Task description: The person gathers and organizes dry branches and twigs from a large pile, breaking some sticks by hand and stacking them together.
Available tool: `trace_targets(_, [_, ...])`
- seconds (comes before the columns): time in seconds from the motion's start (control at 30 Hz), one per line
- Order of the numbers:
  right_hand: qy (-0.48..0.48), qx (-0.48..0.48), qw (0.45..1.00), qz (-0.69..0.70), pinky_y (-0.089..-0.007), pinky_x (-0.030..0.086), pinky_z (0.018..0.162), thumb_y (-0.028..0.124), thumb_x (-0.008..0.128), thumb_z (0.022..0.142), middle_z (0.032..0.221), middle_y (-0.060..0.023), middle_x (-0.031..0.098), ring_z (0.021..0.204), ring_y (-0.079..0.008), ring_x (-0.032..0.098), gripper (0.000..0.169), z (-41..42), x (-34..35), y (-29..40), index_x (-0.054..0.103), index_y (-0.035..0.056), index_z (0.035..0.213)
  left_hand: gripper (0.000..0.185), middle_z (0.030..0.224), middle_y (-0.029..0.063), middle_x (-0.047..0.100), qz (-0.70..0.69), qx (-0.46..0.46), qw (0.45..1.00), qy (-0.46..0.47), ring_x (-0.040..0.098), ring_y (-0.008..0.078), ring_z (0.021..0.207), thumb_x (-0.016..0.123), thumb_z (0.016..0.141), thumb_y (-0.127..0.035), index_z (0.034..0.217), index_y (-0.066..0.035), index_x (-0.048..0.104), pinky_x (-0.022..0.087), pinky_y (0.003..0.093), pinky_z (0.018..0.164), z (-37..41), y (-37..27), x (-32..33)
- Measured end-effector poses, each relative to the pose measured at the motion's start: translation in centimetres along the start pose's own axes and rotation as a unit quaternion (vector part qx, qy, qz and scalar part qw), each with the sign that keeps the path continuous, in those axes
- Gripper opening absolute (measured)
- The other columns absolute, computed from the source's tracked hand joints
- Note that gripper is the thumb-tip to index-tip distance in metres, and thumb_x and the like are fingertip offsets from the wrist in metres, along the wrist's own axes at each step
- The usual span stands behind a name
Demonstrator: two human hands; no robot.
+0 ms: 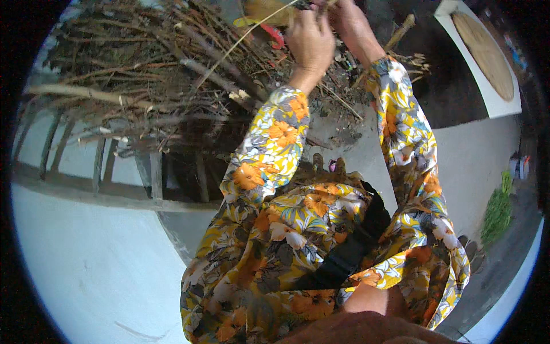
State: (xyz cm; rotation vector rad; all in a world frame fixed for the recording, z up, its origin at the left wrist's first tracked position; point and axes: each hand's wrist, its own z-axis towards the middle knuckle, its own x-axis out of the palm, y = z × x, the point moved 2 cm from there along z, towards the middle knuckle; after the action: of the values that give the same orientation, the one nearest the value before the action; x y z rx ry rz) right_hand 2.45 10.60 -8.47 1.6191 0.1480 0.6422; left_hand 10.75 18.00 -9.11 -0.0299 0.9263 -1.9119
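Note:
My left hand [312,43] is at the top of the view, back upward and fingers curled, slightly blurred. A long, thin pale stick [247,33] slants down to the left from beside its fingers, over the brushwood. Close by on the right is my right hand [353,32], its fingertips cut off by the upper edge. Something small and dark [304,5] shows at the fingers of my left hand, too blurred to name. What my right hand grips is hidden. Behind my left hand lies a curved red object [273,36].
A large heap of dry branches [129,73] rests on a wooden frame [157,176] at left. Twig litter [343,92] covers part of the floor. A white board with a wooden oval [483,56] stands upper right on a dark surface. Green plants [496,215] lie at right.

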Motion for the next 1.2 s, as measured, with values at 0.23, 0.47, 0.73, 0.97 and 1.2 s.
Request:
trace_targets(0.23, [0.105, -0.159, 0.963, 0.192, -0.0238, 0.038, 0.054, 0.038, 0.048, 0.093, 0.06, 0.004, 0.043, 0.054, -0.0082, 0.043, 0.031, -3.0, 4.6, 3.5, 0.05, 0.0129, 0.075, 0.017, 0.101, 0.0161, 0.054, 0.019, 0.093, 0.993, -0.076, 0.047, 0.0338, 0.097, 0.054, 0.08, -0.01, 0.093, 0.0, 0.049, 0.038, 0.0473, 0.075, -1.0, -0.8, 0.7])
trace_targets(0.47, [-0.142, -0.325, 0.924, -0.139, -0.0219, 0.033, 0.046, 0.029, 0.056, 0.089, 0.063, 0.0042, 0.045, 0.051, -0.0052, 0.041, 0.023, 2.9, 1.3, 7.4, 0.049, 0.0083, 0.081, 0.054, 0.132, 0.0275, 0.028, 0.053, 0.14, 0.981, 0.119, 0.032, 0.0447, 0.123, 0.055, 0.073, -0.001, 0.125, 0.007, 0.041, 0.033, 0.0506, 0.1, -9.3, -1.9, 1.2])
trace_targets(0.73, [-0.103, -0.336, 0.852, -0.388, -0.0308, 0.045, 0.072, 0.037, 0.068, 0.081, 0.09, -0.0053, 0.063, 0.079, -0.0141, 0.055, 0.043, 5.5, -10.3, -0.3, 0.056, 0.0007, 0.102, 0.04, 0.125, 0.0206, 0.038, 0.021, -0.021, 0.945, 0.324, 0.051, 0.0395, 0.103, 0.064, 0.079, -0.012, 0.116, -0.001, 0.051, 0.047, 0.042, 0.083, -22.1, 5.3, -2.5])
trace_targets(0.97, [-0.033, -0.218, 0.84, -0.495, -0.0352, 0.045, 0.061, 0.04, 0.067, 0.073, 0.071, -0.0151, 0.059, 0.062, -0.0229, 0.057, 0.052, 0.6, -16.2, -8.0, 0.053, 0.0029, 0.107, 0.049, 0.119, 0.0192, 0.043, 0.043, -0.059, 0.975, 0.209, 0.046, 0.0384, 0.109, 0.068, 0.076, -0.012, 0.119, 0.001, 0.048, 0.041, 0.0425, 0.089, -15.5, 5.4, -5.2])
trace_targets(1.2, [0.121, -0.122, 0.748, -0.641, -0.0417, 0.045, 0.063, 0.043, 0.064, 0.075, 0.075, -0.0181, 0.06, 0.069, -0.0342, 0.058, 0.069, -5.6, -17.4, -11.9, 0.042, -0.0047, 0.121, 0.08, 0.141, 0.0158, 0.029, 0.306, 0.268, 0.904, 0.132, 0.025, 0.0376, 0.132, 0.073, 0.07, -0.021, 0.138, -0.011, 0.033, 0.024, 0.0545, 0.103, -4.5, 3.2, -6.3])
